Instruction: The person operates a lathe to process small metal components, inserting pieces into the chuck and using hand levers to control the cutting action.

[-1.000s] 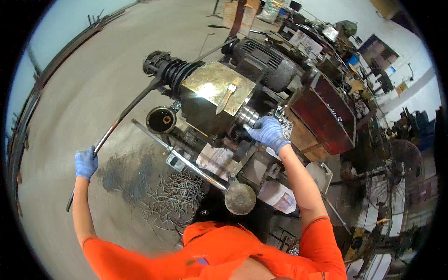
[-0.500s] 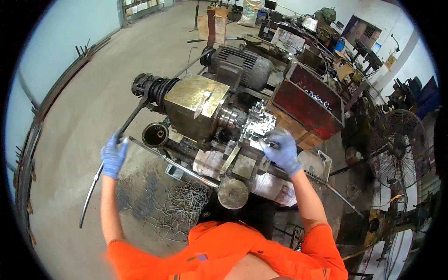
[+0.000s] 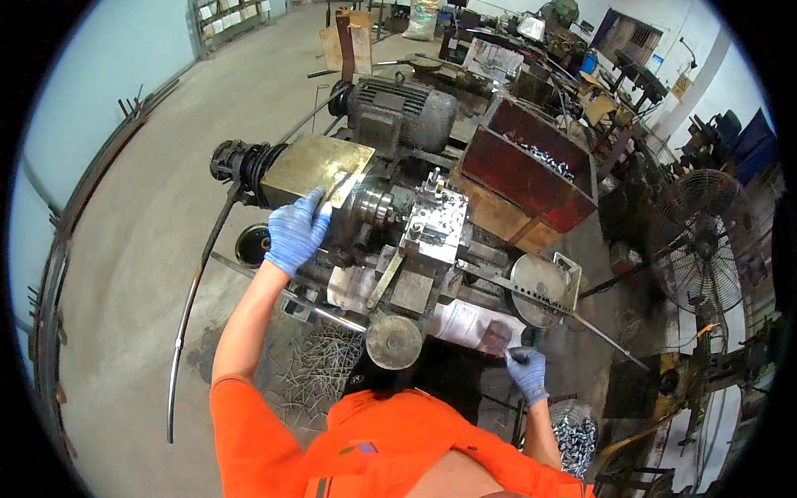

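Observation:
I stand at a small lathe-like machine (image 3: 415,241) with a brass-coloured cover (image 3: 311,166). My left hand (image 3: 295,234), in a blue glove, lies on the machine's head just left of the shiny chuck (image 3: 374,203), its fingertips at the edge of the cover. My right hand (image 3: 527,371), also gloved, is low at my right side. Its fingers pinch a small shiny metal piece above a bucket of small metal parts (image 3: 574,436). A long curved lever rod (image 3: 198,282) hangs free on the machine's left.
A grey motor (image 3: 398,112) sits behind the machine, and a red bin with small parts (image 3: 531,162) is to its right. A round handwheel (image 3: 393,341) faces me. Metal scrap (image 3: 320,373) litters the floor. A standing fan (image 3: 701,249) is at the right.
My left hand let go of the long lever rod and moved right onto the machine's head. My right hand left the chuck area and dropped down beside the bucket.

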`<state>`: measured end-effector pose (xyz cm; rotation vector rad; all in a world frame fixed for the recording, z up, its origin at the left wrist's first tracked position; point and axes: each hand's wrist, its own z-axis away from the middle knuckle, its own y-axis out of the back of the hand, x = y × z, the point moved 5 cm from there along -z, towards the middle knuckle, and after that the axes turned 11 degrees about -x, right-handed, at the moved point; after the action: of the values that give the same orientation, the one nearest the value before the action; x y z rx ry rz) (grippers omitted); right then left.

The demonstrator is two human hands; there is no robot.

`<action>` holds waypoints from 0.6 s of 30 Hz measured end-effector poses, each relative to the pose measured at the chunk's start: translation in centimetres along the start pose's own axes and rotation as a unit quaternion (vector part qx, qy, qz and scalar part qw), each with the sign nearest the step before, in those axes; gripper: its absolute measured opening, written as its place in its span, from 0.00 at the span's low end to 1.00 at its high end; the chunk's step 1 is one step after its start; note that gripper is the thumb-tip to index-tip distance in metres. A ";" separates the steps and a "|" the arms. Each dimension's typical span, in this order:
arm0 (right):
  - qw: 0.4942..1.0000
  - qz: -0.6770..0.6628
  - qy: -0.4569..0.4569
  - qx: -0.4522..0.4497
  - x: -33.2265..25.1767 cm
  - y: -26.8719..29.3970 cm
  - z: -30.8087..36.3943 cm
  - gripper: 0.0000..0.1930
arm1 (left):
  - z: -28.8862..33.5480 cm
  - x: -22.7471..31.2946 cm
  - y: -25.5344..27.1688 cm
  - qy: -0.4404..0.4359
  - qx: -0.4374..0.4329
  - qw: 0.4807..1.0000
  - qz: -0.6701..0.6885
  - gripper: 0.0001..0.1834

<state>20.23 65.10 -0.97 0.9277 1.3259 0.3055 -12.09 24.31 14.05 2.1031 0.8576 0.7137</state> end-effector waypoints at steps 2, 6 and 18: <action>1.000 0.010 0.013 -0.002 0.7 -0.1 0.1 0.07 | 0.0 0.7 0.7 0.002 0.001 1.000 -0.007 0.19; 0.999 -0.033 0.034 0.006 -1.3 0.3 -0.5 0.06 | 0.1 1.2 0.6 -0.002 -0.032 0.999 0.028 0.17; 0.992 0.029 0.122 -0.017 -3.7 0.3 -1.3 0.05 | 0.5 9.2 -5.3 -0.029 -0.099 0.987 0.128 0.15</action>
<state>18.12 63.30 1.85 0.9223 1.5127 0.4985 -7.81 33.73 11.48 2.0624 0.4688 0.8293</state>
